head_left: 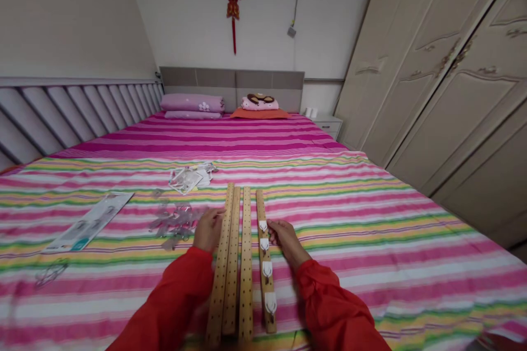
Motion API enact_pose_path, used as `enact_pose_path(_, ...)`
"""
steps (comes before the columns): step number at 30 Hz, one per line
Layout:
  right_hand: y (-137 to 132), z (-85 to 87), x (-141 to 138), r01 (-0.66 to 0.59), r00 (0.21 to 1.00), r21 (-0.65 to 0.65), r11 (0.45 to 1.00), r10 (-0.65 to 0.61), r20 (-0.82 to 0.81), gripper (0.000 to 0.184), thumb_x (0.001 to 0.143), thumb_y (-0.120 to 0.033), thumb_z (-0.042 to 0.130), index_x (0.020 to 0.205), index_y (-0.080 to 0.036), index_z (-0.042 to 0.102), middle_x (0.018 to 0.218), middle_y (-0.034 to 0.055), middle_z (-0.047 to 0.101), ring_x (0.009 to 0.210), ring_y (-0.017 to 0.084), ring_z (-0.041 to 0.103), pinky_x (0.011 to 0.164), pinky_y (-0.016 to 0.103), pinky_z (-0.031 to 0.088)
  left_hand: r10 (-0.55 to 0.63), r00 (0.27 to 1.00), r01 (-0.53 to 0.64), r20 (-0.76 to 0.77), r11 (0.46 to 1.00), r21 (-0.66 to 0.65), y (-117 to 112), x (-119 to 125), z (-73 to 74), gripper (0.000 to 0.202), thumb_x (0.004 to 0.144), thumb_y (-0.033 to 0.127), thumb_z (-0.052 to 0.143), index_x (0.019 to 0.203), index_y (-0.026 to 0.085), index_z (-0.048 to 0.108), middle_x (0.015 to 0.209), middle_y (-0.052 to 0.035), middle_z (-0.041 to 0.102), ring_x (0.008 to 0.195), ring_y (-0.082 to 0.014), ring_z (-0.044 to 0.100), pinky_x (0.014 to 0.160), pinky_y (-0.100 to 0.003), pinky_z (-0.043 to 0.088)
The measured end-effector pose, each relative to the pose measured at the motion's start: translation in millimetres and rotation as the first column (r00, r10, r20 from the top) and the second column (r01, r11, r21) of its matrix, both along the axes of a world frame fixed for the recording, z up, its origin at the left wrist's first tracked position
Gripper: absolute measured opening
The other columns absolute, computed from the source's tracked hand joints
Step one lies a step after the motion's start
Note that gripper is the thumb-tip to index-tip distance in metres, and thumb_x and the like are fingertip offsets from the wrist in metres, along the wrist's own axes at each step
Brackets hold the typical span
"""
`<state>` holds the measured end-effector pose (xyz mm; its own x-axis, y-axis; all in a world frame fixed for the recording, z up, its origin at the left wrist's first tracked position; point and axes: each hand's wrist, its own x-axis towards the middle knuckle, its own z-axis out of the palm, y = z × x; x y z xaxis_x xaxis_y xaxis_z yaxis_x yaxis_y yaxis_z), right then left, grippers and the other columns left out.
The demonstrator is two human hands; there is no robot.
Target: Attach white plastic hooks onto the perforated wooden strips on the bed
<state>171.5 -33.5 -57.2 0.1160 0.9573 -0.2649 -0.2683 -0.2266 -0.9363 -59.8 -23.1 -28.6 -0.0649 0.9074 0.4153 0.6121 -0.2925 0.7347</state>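
Perforated wooden strips lie lengthwise on the bedspread in front of me. Set a little apart on the right is a shorter wooden strip, bearing a row of several white hooks. My right hand is beside that strip, thumb and fingers closed at the edge of its farthest white hook. At the leftmost wooden strip, my left hand has its fingers curled against the outer edge. Both forearms are in red sleeves.
Clear plastic pieces are scattered left of my left hand. Behind them is a heap of packaging. Farther left lie a flat printed package and a small thin tangled item. A wardrobe stands right of the bed.
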Motion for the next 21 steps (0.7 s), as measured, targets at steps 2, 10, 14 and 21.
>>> enact_pose_path(2, 0.5, -2.5, -0.1, 0.010, 1.000, 0.013, 1.000, -0.010, -0.010, 0.036, 0.059, -0.043, 0.072, 0.049, -0.017, 0.051, 0.033, -0.0045, 0.050, 0.027, 0.006, 0.042, 0.031, 0.016, 0.031, 0.028, 0.989, -0.017, -0.147, 0.997, 0.070, 4.9, -17.4, 1.2, 0.025, 0.075, 0.017, 0.046, 0.086, 0.017, 0.068, 0.088, -0.0071, 0.063, 0.089, -0.0198, 0.058, 0.085, -0.036, 0.048)
enact_pose_path(10, -0.7, -6.3, 2.2, 0.016, 0.999, 0.032, 0.999, -0.015, -0.031, 0.034, 0.059, -0.043, 0.072, 0.050, -0.016, 0.054, 0.033, -0.0027, 0.052, 0.028, 0.007, 0.043, 0.032, 0.017, 0.030, -0.080, 0.934, 0.085, -0.348, 0.996, -0.001, 17.8, -36.6, 1.9, 0.018, 0.075, 0.017, 0.048, 0.072, 0.018, 0.066, 0.081, -0.0051, 0.058, 0.079, -0.0177, 0.055, 0.077, -0.032, 0.047)
enact_pose_path(14, -0.9, -7.1, 2.6, 0.013, 0.999, 0.037, 0.999, -0.012, -0.044, 0.034, 0.058, -0.043, 0.072, 0.051, -0.015, 0.054, 0.035, -0.0033, 0.052, 0.028, 0.006, 0.042, 0.033, 0.017, 0.030, 0.048, 0.998, -0.048, 0.036, 0.999, 0.009, 16.7, -42.7, 8.9, 0.011, 0.068, 0.022, 0.058, 0.074, 0.018, 0.067, 0.078, -0.0037, 0.064, 0.075, -0.0169, 0.058, 0.074, -0.031, 0.048)
enact_pose_path(21, -5.7, 2.4, 2.0, 0.021, 0.998, 0.057, 0.998, -0.018, -0.058, 0.030, 0.056, -0.040, 0.072, 0.054, -0.015, 0.055, 0.041, -0.0027, 0.055, 0.032, 0.006, 0.044, 0.034, 0.018, 0.031, 0.313, 0.469, 0.015, 0.826, 0.932, -0.362, -9.0, -32.3, 26.5, 0.011, 0.063, 0.006, 0.069, 0.070, 0.013, 0.065, 0.067, -0.0001, 0.068, 0.062, -0.0080, 0.063, 0.065, -0.019, 0.052)
